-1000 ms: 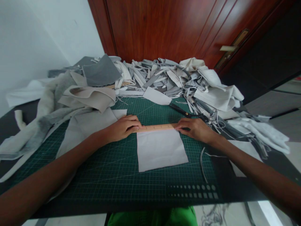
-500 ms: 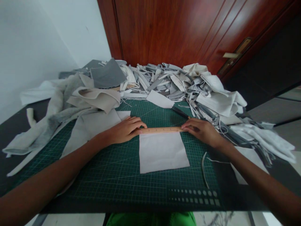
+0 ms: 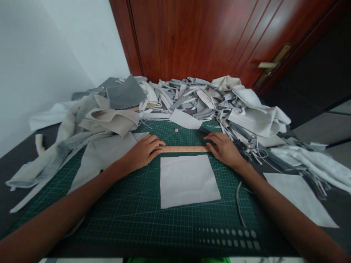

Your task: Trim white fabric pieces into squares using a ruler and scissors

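Observation:
A wooden ruler [image 3: 183, 149] lies across the green cutting mat, just beyond a white square of cloth [image 3: 189, 180] and apart from its far edge. My left hand [image 3: 144, 150] grips the ruler's left end between thumb and fingers. At the other end, my right hand [image 3: 226, 150] has its thumb against the ruler and its fingers curved over beyond it. The cloth lies flat between my forearms, with neither hand on it. Behind my right hand, a dark slim tool [image 3: 204, 130] is partly hidden.
Heaped fabric scraps [image 3: 183, 93] line the back of the cutting mat [image 3: 131, 215]. Larger folded cloths [image 3: 109, 120] lie at the left. A small pink piece [image 3: 176, 130] rests beyond the ruler. Another white cloth piece [image 3: 300, 195] and a thin grey strip [image 3: 239, 204] lie at the right.
Both hands have shifted the ruler slightly left and away from the cloth's far edge, leaving a strip of mat between them. The small pink piece now shows on the mat.

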`<state>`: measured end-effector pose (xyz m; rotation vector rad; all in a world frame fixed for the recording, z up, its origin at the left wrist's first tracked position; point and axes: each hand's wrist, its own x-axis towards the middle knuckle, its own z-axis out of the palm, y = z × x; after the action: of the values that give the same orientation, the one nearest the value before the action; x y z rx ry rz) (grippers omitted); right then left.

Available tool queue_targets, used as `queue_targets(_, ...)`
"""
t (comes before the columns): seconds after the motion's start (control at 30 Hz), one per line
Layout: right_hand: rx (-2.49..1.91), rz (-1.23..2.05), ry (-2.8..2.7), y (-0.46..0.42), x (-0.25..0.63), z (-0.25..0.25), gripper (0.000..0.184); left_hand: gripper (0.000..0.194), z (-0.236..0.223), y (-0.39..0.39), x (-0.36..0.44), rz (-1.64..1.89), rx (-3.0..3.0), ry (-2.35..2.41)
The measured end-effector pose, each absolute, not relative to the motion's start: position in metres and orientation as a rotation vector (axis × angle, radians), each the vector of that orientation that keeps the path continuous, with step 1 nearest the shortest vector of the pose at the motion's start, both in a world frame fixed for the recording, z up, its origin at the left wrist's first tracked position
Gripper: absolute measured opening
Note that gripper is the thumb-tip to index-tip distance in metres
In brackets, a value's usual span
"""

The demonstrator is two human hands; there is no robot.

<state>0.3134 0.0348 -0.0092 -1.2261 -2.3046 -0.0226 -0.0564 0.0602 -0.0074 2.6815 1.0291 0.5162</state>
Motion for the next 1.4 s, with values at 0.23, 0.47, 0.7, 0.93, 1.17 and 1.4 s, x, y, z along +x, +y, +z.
queue_targets(0.23,-1.466,-0.064,-2.173,0.025,0.385,-0.012,0.032,0.031,-0.005,0.076,-0.071,0.555,2.82,1.233)
queue_targets(0.47,-1.603,-0.027,-2.22,0.01,0.421,-0.015,0.029,0.035,0.006,0.04,-0.051,0.519,2.906,1.244)
queue_targets(0.7,-1.878,-0.189,-2.22,0.0,0.41,-0.013,0.033,0.043,0.003,0.01,-0.026,0.32,2.781,1.242)
queue_targets(0.93,-2.072,-0.134,-2.118,-0.006,0.394,-0.009,0.036,0.021,0.005,0.009,-0.02,0.322,2.542,1.18)
queue_targets(1.17,-2.119,-0.127,-2.091,-0.007,0.407,-0.007,0.039,0.015,0.004,0.014,-0.026,0.296,2.306,1.079)
queue_targets(1.4,-2.012,-0.167,-1.981,0.0,0.426,-0.008,0.04,0.045,0.036,0.028,-0.05,-0.021,2.155,1.028)
